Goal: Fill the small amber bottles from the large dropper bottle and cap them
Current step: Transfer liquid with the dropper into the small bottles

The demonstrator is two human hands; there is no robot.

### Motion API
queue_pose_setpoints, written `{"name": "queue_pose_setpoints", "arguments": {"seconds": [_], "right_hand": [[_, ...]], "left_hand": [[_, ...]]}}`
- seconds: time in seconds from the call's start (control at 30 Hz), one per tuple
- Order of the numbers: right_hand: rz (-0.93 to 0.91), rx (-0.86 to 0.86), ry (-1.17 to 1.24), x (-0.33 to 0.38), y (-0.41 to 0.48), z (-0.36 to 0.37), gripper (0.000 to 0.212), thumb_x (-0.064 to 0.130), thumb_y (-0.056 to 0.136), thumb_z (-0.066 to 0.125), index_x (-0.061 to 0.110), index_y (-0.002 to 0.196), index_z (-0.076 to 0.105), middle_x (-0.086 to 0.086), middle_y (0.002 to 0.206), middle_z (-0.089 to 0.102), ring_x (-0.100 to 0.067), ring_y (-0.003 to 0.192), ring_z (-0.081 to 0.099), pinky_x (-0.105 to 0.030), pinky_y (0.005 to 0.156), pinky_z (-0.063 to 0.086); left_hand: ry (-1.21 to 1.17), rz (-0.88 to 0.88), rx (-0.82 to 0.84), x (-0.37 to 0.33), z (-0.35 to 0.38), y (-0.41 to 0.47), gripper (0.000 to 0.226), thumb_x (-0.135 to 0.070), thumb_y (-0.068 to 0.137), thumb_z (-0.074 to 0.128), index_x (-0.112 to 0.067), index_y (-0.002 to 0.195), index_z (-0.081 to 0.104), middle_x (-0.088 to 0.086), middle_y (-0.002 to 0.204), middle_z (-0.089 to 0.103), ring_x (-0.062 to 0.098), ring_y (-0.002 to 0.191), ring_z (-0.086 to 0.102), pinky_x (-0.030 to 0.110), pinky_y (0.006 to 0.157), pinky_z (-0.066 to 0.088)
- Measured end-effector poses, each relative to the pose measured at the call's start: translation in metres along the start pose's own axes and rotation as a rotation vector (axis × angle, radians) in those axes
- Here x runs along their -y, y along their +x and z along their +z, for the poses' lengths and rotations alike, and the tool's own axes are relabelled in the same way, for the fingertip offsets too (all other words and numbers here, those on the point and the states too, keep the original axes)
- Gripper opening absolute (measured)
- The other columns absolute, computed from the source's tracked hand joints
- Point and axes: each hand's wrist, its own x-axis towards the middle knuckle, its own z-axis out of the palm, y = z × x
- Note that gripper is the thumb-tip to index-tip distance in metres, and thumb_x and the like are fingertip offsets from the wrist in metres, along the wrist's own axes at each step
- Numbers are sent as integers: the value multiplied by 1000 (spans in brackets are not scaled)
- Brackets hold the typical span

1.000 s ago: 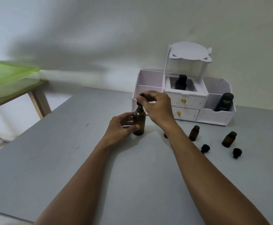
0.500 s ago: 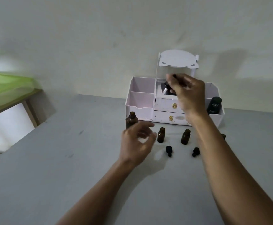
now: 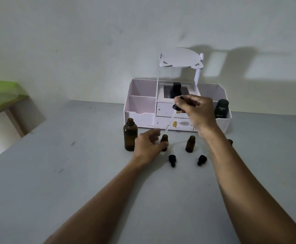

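Right hand [image 3: 195, 111] pinches black-bulbed glass dropper [image 3: 172, 117], tip slanted down above small uncapped amber glass bottle [image 3: 164, 139]. Left hand [image 3: 149, 148] grips that bottle on grey table [image 3: 73, 173]. Large open amber bottle [image 3: 130, 135] stands just left.

White organizer [image 3: 140, 111], black Kahf bottle [image 3: 221, 109], grey table [image 3: 73, 173]

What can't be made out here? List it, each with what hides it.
- Third small bottle, head view: mostly behind the right forearm.
- Dropper: glass too thin to show liquid.
- Small bottle at the left hand: base covered by fingers.
- Large bottle: dark glass hides fill level.
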Motion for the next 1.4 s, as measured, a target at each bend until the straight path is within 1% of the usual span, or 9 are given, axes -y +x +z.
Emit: {"name": "queue_pose_setpoints", "arguments": {"seconds": [0.3, 0.43, 0.5, 0.7, 0.9, 1.03, 1.13, 1.27, 1.4], "right_hand": [[26, 32, -81, -11, 0, 5, 9, 21, 85, 78, 15, 91, 78, 3, 80, 75, -4, 67, 70, -25, 74, 60], [24, 29, -95, -12, 0, 6, 13, 22, 84, 78, 13, 93, 78, 2, 81, 76, -12, 75, 73, -32, 80, 62], [16, 29, -99, -12, 0, 6, 12, 21, 83, 79, 12, 91, 79, -1, 81, 77, -17, 77, 75, -36, 83, 62], [-96, 31, -169, -10, -2, 7, 3, 13, 82, 79, 10, 83, 79, 0, 75, 73, -7, 66, 66, -27, 71, 58], [-119, 45, -174, -7, -7, 12, 4, 11, 82, 79, 7, 82, 78, -4, 75, 71, -28, 65, 64, -37, 58, 54], [-82, 39, -159, -7, -6, 12, 4, 15, 83, 79, 12, 85, 79, 0, 76, 72, -10, 61, 64, -31, 59, 55], [-68, 35, -134, -4, -6, 10, 10, 20, 84, 78, 13, 91, 79, 5, 79, 74, 5, 62, 64, -17, 64, 55], [-63, 21, -58, 6, -6, 6, 4, 20, 83, 79, 17, 87, 79, 4, 77, 77, -10, 72, 73, -27, 73, 59], [-105, -61, 6, 23, -6, 5, 8, 20, 84, 78, 26, 80, 75, 13, 69, 72, -2, 58, 64, -23, 60, 55]], "left_hand": [[-7, 62, 51, 5, -1, -1, 47, -12, 79, 84, -14, 123, 71, -1, 112, 76, 6, 99, 71, 18, 97, 52], [4, 74, 43, 6, -2, -2, 38, -5, 80, 81, -10, 117, 74, -8, 96, 73, -12, 77, 67, 1, 78, 48], [-14, 70, 39, 7, -2, -2, 36, -2, 80, 81, -9, 115, 75, -8, 91, 73, -16, 72, 67, 0, 74, 48], [-6, 83, 40, 8, -1, -3, 35, -5, 81, 81, -11, 115, 76, -8, 93, 75, -10, 81, 69, 7, 84, 52], [-10, 72, 38, 5, 0, -5, 36, -7, 82, 80, -12, 118, 74, -4, 102, 77, 0, 91, 72, 14, 92, 54], [-12, 67, 25, 5, 1, -6, 37, -8, 82, 81, -13, 118, 74, -5, 100, 77, 2, 92, 72, 22, 96, 56], [-13, 63, 32, 5, 1, -7, 50, -10, 79, 83, -14, 127, 69, 0, 111, 76, 10, 101, 72, 27, 100, 55], [-6, 62, 37, 9, -5, -13, 66, -18, 76, 87, -18, 137, 61, 3, 118, 72, 12, 104, 69, 26, 99, 55], [62, 128, 7, 8, -24, -34, 56, -24, 81, 83, -24, 134, 62, -8, 108, 70, 7, 93, 69, 20, 85, 58]]}}
